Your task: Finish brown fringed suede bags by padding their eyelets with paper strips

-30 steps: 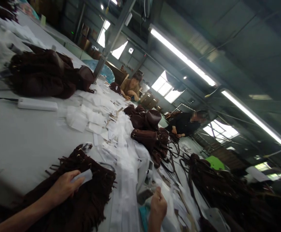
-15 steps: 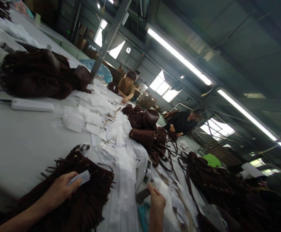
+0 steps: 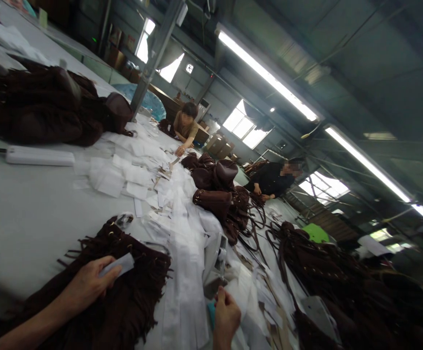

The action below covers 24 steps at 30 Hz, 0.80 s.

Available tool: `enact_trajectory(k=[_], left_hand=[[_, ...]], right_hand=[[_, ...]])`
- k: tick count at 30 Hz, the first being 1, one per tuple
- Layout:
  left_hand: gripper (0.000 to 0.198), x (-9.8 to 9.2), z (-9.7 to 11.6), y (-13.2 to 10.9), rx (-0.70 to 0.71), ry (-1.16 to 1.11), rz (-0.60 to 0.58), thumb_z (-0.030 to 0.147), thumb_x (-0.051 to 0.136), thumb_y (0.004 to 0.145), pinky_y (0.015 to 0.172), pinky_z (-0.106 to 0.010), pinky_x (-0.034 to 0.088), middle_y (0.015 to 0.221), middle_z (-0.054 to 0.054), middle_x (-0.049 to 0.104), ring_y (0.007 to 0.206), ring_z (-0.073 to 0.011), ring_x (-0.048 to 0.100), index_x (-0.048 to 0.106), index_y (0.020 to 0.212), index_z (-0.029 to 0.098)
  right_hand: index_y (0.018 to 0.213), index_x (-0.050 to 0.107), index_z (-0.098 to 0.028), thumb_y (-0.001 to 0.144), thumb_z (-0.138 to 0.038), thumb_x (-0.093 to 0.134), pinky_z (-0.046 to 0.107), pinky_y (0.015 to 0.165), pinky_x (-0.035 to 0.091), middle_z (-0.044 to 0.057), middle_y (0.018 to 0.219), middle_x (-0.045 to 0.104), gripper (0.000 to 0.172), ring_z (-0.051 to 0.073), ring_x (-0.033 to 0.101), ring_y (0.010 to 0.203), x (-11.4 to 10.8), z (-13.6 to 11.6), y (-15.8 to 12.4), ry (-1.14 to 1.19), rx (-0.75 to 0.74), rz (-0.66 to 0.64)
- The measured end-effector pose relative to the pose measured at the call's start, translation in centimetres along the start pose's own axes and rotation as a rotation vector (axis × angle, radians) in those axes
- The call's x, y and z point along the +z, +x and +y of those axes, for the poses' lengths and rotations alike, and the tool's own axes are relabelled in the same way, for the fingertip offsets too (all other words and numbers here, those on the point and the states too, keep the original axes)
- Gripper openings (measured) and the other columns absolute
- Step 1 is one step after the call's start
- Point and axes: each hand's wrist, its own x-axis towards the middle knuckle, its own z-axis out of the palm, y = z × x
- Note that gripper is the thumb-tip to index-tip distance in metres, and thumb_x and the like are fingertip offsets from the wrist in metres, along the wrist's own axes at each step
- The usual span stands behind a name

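Note:
My left hand (image 3: 98, 278) grips a small whitish packet (image 3: 118, 265) between thumb and fingers, over a dark brown fringed bag (image 3: 124, 301) lying on the table. At the lower centre my right hand (image 3: 227, 311) is raised with its thumb and fingertips pressed together; whatever they hold, if anything, is too small to make out. Just beyond the right fingertips stands a grey and white device (image 3: 214, 262), partly covered by white sheets. A bit of teal material (image 3: 211, 311) shows beside the right hand.
White paper strips (image 3: 182, 243) run along the table (image 3: 51, 199). Brown bags (image 3: 213, 201) lie ahead, more (image 3: 43, 107) at left and a large heap (image 3: 335, 272) at right. A white power strip (image 3: 40, 156) lies at left. Two people work farther back.
My right hand has moved slightly left and its fingertips have come together. My left hand keeps the packet over the bag. The farther person's arm now reaches forward. The view has shifted a little.

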Motion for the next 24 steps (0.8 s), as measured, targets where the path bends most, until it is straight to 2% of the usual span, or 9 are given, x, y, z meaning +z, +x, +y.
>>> enact_trajectory(k=[3,8,11,14,17,20,24], left_hand=[[0.045,0.0,0.1,-0.1,0.019,-0.002,0.01,0.06,0.049,0.078,0.043,-0.022,0.036,0.054,0.005,0.051,0.047,-0.015,0.052,0.061,0.082,0.016],[0.042,0.1,0.8,-0.2,0.044,-0.024,0.026,0.056,0.048,0.081,0.044,-0.022,0.036,0.055,0.004,0.051,0.046,-0.014,0.051,0.059,0.079,0.016],[0.039,0.2,1.2,-0.1,0.069,-0.025,0.042,0.051,0.047,0.083,0.044,-0.022,0.036,0.056,0.004,0.052,0.046,-0.0138,0.051,0.058,0.079,0.015],[0.035,0.2,1.5,-0.2,0.085,-0.02,0.07,0.047,0.047,0.084,0.044,-0.022,0.036,0.057,0.004,0.051,0.046,-0.0134,0.05,0.058,0.079,0.014],[0.032,0.2,1.8,-0.6,0.113,-0.024,0.087,0.045,0.047,0.085,0.045,-0.022,0.037,0.059,0.004,0.051,0.048,-0.0132,0.049,0.056,0.078,0.015],[0.029,0.3,1.9,-0.8,0.15,-0.031,0.106,0.042,0.047,0.085,0.048,-0.022,0.036,0.061,0.003,0.052,0.051,-0.0132,0.049,0.056,0.076,0.016],[0.027,0.3,1.5,-0.6,0.225,0.015,0.154,0.038,0.048,0.085,0.058,-0.023,0.038,0.066,0.001,0.056,0.063,-0.0152,0.051,0.058,0.073,0.016]], right_hand=[[0.051,0.067,-0.02,0.059,-0.063,0.059,0.034,0.058,0.039,0.01,0.055,0.067,0.045,0.026,0.058,0.059,-0.3,-0.2,0.1,-0.078,0.021,-0.003],[0.052,0.067,-0.02,0.059,-0.058,0.057,0.033,0.053,0.038,0.008,0.05,0.063,0.039,0.024,0.055,0.054,-0.4,-0.6,-1.4,-0.104,0.083,-0.069],[0.068,0.07,-0.019,0.063,-0.064,0.06,0.027,0.049,0.038,0.003,0.052,0.061,0.046,0.019,0.054,0.052,1.9,-2.7,-5.0,0.072,0.022,-0.264],[0.071,0.068,-0.016,0.07,-0.064,0.06,0.023,0.045,0.036,-0.001,0.051,0.055,0.048,0.013,0.048,0.048,5.0,-6.8,-10.2,0.338,-0.08,-0.588],[0.072,0.066,-0.016,0.078,-0.057,0.058,0.021,0.043,0.034,-0.003,0.053,0.053,0.042,0.01,0.042,0.046,7.9,-11.1,-14.4,0.43,-0.124,-0.815],[0.072,0.066,-0.015,0.081,-0.051,0.056,0.021,0.046,0.034,-0.003,0.055,0.053,0.038,0.01,0.042,0.048,9.8,-13.5,-16.0,0.417,-0.136,-0.894],[0.069,0.068,-0.014,0.082,-0.049,0.053,0.022,0.054,0.038,0.001,0.061,0.06,0.04,0.013,0.049,0.058,11.1,-14.0,-15.9,0.339,-0.175,-0.876]])
